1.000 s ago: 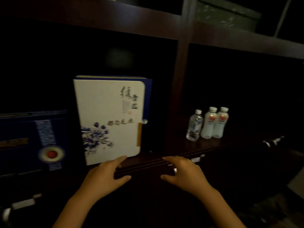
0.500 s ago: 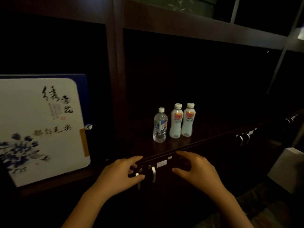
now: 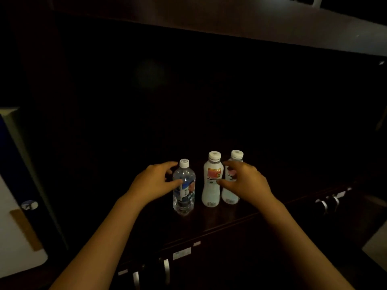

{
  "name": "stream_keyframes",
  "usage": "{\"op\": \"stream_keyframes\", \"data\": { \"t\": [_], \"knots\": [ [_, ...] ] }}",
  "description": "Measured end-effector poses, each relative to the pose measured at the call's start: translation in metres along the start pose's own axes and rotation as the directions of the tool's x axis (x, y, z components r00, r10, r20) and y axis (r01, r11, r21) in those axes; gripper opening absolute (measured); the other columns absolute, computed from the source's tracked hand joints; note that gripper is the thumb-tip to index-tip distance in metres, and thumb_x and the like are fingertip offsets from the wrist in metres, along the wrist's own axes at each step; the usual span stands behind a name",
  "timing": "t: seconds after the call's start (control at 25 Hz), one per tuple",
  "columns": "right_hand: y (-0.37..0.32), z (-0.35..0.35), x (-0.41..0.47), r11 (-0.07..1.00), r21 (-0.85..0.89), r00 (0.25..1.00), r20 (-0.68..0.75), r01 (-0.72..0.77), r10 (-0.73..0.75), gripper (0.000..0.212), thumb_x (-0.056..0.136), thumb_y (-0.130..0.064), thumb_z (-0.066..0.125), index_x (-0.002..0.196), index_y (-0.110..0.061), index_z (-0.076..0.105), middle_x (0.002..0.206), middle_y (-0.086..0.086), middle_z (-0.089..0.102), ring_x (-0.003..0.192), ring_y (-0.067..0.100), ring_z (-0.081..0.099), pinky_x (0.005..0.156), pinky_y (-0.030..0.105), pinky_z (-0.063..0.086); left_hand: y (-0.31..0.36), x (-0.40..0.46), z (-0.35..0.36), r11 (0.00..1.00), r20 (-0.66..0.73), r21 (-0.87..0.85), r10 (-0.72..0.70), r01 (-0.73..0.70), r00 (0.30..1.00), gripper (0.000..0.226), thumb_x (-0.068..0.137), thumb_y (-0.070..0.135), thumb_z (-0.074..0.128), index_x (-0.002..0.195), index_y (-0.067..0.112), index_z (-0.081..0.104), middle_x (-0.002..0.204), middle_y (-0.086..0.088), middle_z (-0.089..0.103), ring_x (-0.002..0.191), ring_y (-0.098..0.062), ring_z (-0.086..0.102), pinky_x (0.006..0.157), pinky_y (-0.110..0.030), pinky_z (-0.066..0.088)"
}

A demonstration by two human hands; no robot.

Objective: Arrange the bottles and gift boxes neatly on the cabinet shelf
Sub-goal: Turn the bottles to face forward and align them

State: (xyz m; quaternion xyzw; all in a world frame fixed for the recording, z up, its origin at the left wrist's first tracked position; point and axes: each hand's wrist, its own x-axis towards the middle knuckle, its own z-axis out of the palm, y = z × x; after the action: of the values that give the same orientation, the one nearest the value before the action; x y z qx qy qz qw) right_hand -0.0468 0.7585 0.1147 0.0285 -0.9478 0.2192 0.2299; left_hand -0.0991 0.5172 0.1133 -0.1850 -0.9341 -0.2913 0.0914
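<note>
Head view shows the left hand (image 3: 154, 182) with fingers spread beside the clear water bottle (image 3: 183, 188), thumb touching its side, and the right hand (image 3: 244, 181) spread in front of the two milky bottles (image 3: 211, 181), not yet closed on either. All three stand upright on the dark cabinet shelf (image 3: 219, 218); a white gift box (image 3: 16, 237) shows at far left.

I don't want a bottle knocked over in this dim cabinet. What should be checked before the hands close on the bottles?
1. All three bottles upright, caps on: ok.
2. Left hand open, thumb and fingers either side of the clear water bottle: ok.
3. Right hand open at the two white bottles: ok.
4. Firm grip on any bottle: not ok.
5. Which white bottle the right hand will take: cannot tell.
6. Shelf free in front: ok.
</note>
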Motion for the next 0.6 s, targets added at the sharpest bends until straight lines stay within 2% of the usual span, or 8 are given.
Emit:
{"op": "stream_keyframes", "data": {
  "t": [0.08, 0.32, 0.48, 0.6],
  "knots": [
    [0.022, 0.007, 0.032, 0.999, -0.003, 0.999, 0.010, 0.053, -0.053, 0.047, 0.074, -0.049, 0.065, 0.116, -0.031, 0.053, 0.099, -0.002, 0.067, 0.087, 0.016, 0.062, 0.056, 0.025, 0.039, 0.007, 0.022, 0.009, 0.998, -0.041, 0.048, -0.036, 0.038, 0.999, 0.064, 0.077, 0.044, 0.065, 0.135, 0.031, 0.041, 0.124, -0.003, 0.059, 0.101, -0.017, 0.060, 0.086, -0.034, 0.051],
    [0.058, 0.020, 0.113, 0.976, 0.055, 0.972, 0.089, 0.212, -0.216, 0.064, 0.073, -0.047, 0.067, 0.128, -0.022, 0.047, 0.123, 0.009, 0.058, 0.108, 0.026, 0.057, 0.076, 0.037, 0.047, 0.024, 0.066, 0.031, 0.954, -0.118, 0.107, -0.266, 0.279, 0.957, 0.074, 0.073, 0.042, 0.071, 0.137, 0.025, 0.039, 0.132, -0.006, 0.054, 0.116, -0.021, 0.055, 0.094, -0.037, 0.048],
    [0.061, 0.036, 0.138, 0.958, 0.099, 0.940, 0.192, 0.268, -0.283, 0.067, 0.072, -0.038, 0.071, 0.130, -0.018, 0.045, 0.127, 0.012, 0.055, 0.111, 0.029, 0.054, 0.082, 0.039, 0.049, 0.029, 0.080, 0.044, 0.924, -0.147, 0.123, -0.345, 0.363, 0.927, 0.078, 0.068, 0.038, 0.077, 0.135, 0.022, 0.042, 0.130, -0.007, 0.056, 0.114, -0.022, 0.055, 0.094, -0.037, 0.049],
    [0.063, 0.048, 0.142, 0.941, 0.172, 0.921, 0.215, 0.292, -0.325, 0.061, 0.073, -0.030, 0.072, 0.128, -0.016, 0.048, 0.125, 0.014, 0.058, 0.111, 0.030, 0.055, 0.083, 0.038, 0.048, 0.025, 0.081, 0.055, 0.925, -0.182, 0.039, -0.366, 0.379, 0.913, 0.067, 0.066, 0.030, 0.079, 0.127, 0.020, 0.051, 0.121, -0.006, 0.062, 0.106, -0.021, 0.060, 0.092, -0.040, 0.051]
  ]
}}
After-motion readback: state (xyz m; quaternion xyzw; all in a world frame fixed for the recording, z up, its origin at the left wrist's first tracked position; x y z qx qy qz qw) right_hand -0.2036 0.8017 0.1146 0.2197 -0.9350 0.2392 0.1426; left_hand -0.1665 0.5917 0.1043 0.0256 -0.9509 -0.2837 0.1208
